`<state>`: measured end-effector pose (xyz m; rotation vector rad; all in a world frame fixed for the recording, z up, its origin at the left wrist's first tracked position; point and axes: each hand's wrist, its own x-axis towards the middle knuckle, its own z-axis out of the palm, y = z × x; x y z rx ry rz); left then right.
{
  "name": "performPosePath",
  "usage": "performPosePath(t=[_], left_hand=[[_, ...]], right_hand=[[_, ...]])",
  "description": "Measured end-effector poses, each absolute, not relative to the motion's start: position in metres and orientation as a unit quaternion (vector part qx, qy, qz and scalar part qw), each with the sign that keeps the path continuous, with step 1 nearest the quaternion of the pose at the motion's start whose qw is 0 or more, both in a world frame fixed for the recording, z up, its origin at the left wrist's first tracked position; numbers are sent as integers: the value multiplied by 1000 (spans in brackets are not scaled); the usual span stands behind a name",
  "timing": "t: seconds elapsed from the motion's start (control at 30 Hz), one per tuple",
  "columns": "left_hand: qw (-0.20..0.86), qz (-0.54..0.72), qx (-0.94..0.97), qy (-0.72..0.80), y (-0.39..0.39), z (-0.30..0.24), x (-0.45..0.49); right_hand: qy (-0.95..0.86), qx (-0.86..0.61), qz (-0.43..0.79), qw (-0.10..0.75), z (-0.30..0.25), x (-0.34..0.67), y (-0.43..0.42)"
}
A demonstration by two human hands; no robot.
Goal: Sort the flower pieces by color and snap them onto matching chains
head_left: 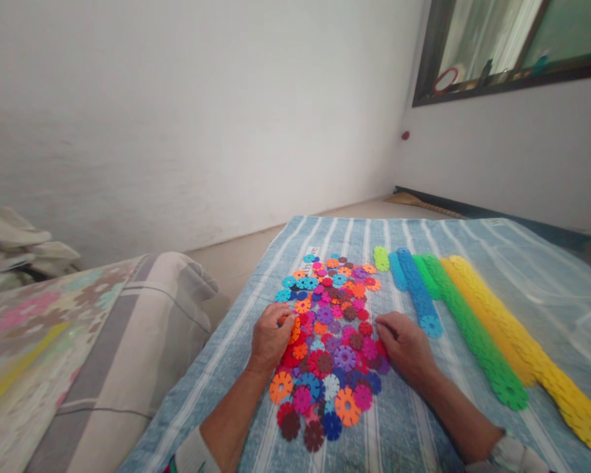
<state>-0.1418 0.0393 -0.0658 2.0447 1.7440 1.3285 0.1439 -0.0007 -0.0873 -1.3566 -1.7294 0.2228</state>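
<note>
A loose pile of plastic snowflake discs (pixel 345 358) in red, orange, purple, blue, pink and brown lies spread on a striped blue cloth (pixel 211 368). At the pile's left edge is my left hand (pixel 272 336), its thumb and fingers closed on an orange snowflake disc (pixel 294 330), partly hidden by them. My right hand (pixel 406 345) rests at the right edge, its fingers curled together beside the red and purple discs; what they hold, if anything, is hidden. Right of it lie rows of overlapping discs: a blue row (pixel 416 282), a green row (pixel 477 341) and a yellow row (pixel 517 328).
A short lime-green row (pixel 381 258) lies beyond the pile. Clear plastic sheeting (pixel 561 295) covers the cloth's right side. At left stands a surface with a grey-striped cover (pixel 162 295). A white wall (pixel 201 118) and a window (pixel 512 46) are behind.
</note>
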Motion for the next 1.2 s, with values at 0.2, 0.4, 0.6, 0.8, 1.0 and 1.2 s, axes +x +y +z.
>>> performPosePath(t=[0.2,0.4,0.6,0.8,1.0,1.2], left_hand=[[70,441,685,576,39,-64,-142],[65,437,687,577,39,-64,-142],[68,438,685,579,40,-66,-143],[70,440,684,578,40,-66,-143],[68,436,687,577,39,-65,-143],[67,440,686,576,39,-65,-142]], right_hand=[[-698,-551,90,448,-88,144,0],[-700,-551,93,445,-89,144,0],[-700,-550,90,446,-88,144,0],[-699,-554,90,443,-88,144,0],[-701,-554,91,440,-87,144,0],[-698,-555,89,443,-87,144,-1]])
